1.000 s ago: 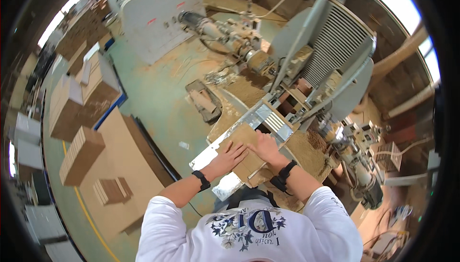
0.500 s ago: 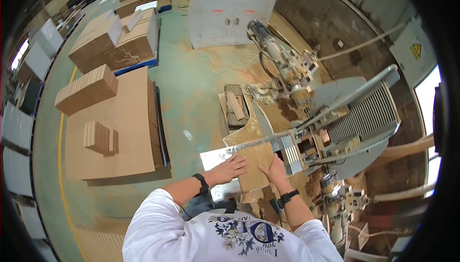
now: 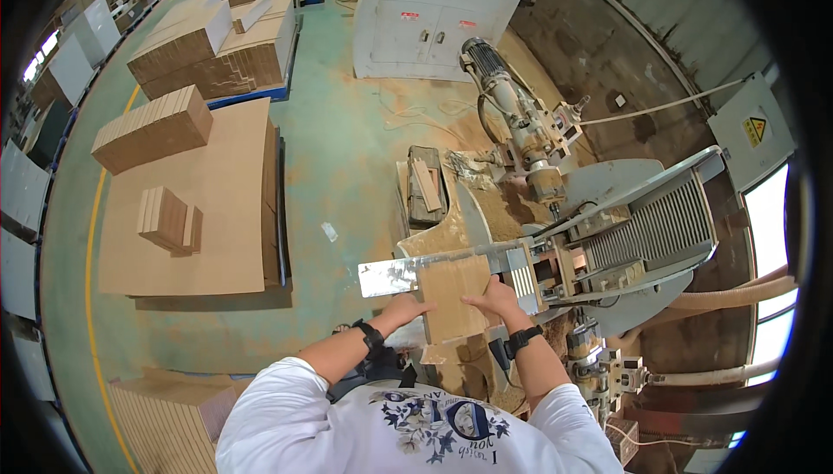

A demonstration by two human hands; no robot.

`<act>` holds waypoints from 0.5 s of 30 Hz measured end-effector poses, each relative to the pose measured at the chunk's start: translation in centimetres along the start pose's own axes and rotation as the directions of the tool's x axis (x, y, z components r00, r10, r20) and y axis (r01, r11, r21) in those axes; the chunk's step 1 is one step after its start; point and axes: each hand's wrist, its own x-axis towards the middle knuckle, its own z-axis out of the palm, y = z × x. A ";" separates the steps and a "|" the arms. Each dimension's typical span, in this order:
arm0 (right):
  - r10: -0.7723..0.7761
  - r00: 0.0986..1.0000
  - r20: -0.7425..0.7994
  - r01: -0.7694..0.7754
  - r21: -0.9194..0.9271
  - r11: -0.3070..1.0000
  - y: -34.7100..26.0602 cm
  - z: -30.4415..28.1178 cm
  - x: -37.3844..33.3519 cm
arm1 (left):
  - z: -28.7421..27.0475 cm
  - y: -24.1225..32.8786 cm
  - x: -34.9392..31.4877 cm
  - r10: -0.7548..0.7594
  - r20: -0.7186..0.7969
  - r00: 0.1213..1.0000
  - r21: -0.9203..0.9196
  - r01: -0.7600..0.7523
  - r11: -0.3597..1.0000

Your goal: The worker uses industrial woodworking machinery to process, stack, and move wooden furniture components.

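A brown wooden board [image 3: 455,292], possibly a short stack, lies on the shiny metal feed plate [image 3: 382,278] of a woodworking machine. My left hand [image 3: 402,310] grips its left edge, the thumb on top and the other fingers mostly hidden. On the opposite edge my right hand [image 3: 498,299] holds it the same way, thumb over the top face. Just right of the board sits the slotted metal infeed [image 3: 523,280] of the machine. Both wrists carry dark bands.
A ribbed conveyor [image 3: 655,218] runs off to the right, with a motor unit [image 3: 512,110] behind it and another spindle unit [image 3: 590,353] nearer me. Left stands a pallet of large sheets [image 3: 221,214] bearing block stacks [image 3: 160,131]. A sawdust-covered tray [image 3: 425,183] lies ahead; more stacked panels [image 3: 165,413] are near left.
My left hand has slid from flat near the board's top to its left edge, nearer me. The board looks squarer to the plate. The whole view has shifted slightly.
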 end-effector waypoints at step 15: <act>0.039 0.922 -0.386 0.100 0.333 0.938 -1.0 -2.3 -3.3 | -1.0 4.9 -0.7 0.364 -0.269 0.892 -0.654 -0.446 0.611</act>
